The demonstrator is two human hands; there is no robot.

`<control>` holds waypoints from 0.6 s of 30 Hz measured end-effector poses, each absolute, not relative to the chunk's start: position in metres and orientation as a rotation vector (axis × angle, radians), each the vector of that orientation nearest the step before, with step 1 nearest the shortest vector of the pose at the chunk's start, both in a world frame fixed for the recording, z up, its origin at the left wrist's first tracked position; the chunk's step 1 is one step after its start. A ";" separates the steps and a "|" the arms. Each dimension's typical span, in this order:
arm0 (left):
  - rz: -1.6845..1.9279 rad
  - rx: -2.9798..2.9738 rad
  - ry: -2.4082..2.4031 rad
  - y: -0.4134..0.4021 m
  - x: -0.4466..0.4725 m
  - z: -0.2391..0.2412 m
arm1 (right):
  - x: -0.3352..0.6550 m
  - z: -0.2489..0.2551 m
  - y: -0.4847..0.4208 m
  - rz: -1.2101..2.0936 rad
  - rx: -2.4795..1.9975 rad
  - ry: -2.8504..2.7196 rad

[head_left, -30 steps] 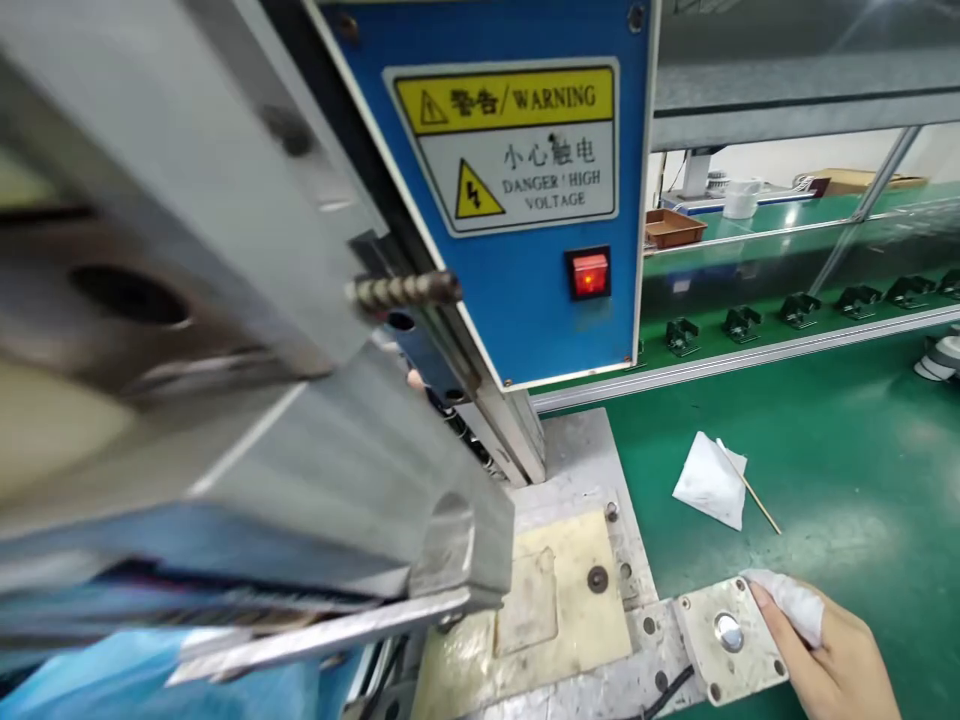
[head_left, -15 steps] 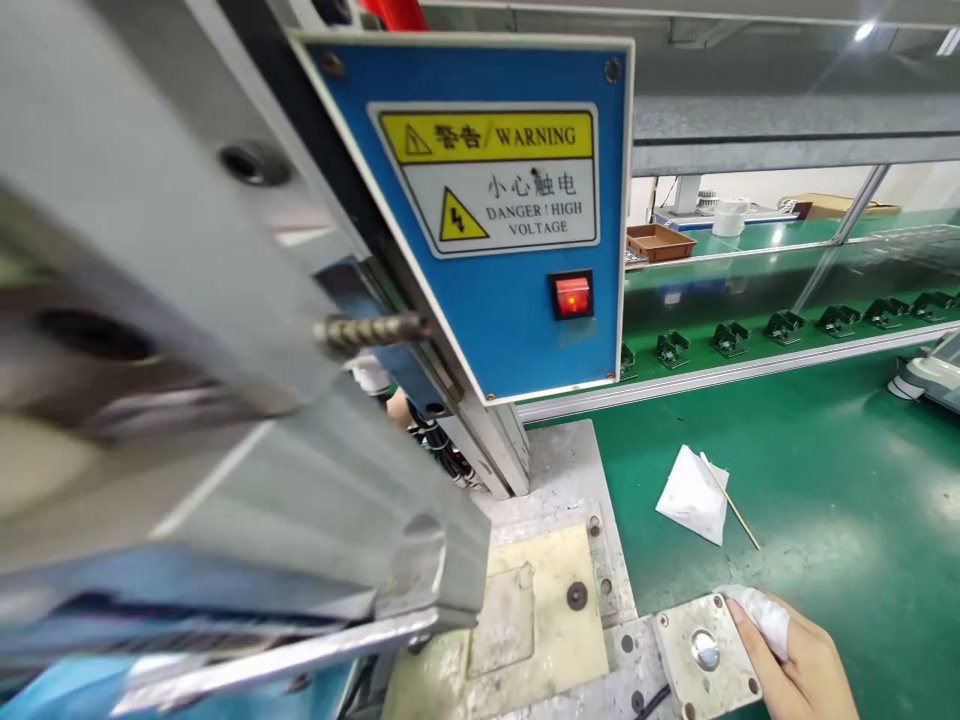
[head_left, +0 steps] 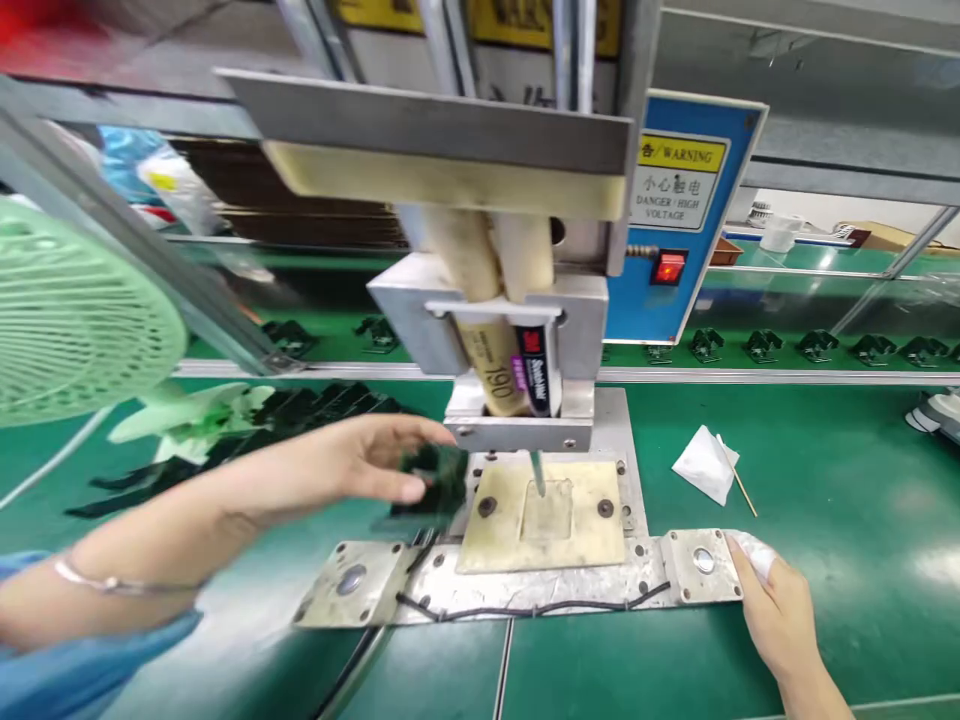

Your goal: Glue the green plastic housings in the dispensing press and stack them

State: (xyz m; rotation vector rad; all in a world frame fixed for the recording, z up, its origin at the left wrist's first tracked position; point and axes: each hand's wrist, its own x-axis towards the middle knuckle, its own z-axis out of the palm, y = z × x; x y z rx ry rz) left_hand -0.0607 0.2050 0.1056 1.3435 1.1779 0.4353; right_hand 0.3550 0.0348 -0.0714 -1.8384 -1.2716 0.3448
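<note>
My left hand (head_left: 375, 462) reaches in from the left with a dark, shiny plastic part (head_left: 435, 480) between thumb and fingers. Motion blurs that part. It is just left of the pale yellow fixture plate (head_left: 487, 545), which has a shallow rectangular recess. Over the recess points the nozzle (head_left: 537, 472) of a dispensing machine loaded with a twin adhesive cartridge (head_left: 491, 365). My right hand (head_left: 776, 605) is closed on a crumpled white tissue (head_left: 754, 552), beside the right metal button block (head_left: 703, 566). Its thumb lies along the block's edge.
A left button block (head_left: 351, 582) sits at the base's other end, with black cables. A green fan (head_left: 82, 310) and several dark parts (head_left: 322, 410) stand at left. White paper (head_left: 705, 465) and a wooden stick (head_left: 736, 478) lie right. The blue switch box (head_left: 679, 300) is behind.
The view has swung left and pulled back, bringing the whole machine into sight. My left hand with the dark part now shows. My right hand stays by the right button block.
</note>
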 end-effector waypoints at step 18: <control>0.610 1.337 0.802 0.184 0.026 0.026 | 0.360 -0.079 0.040 0.473 -1.802 -1.201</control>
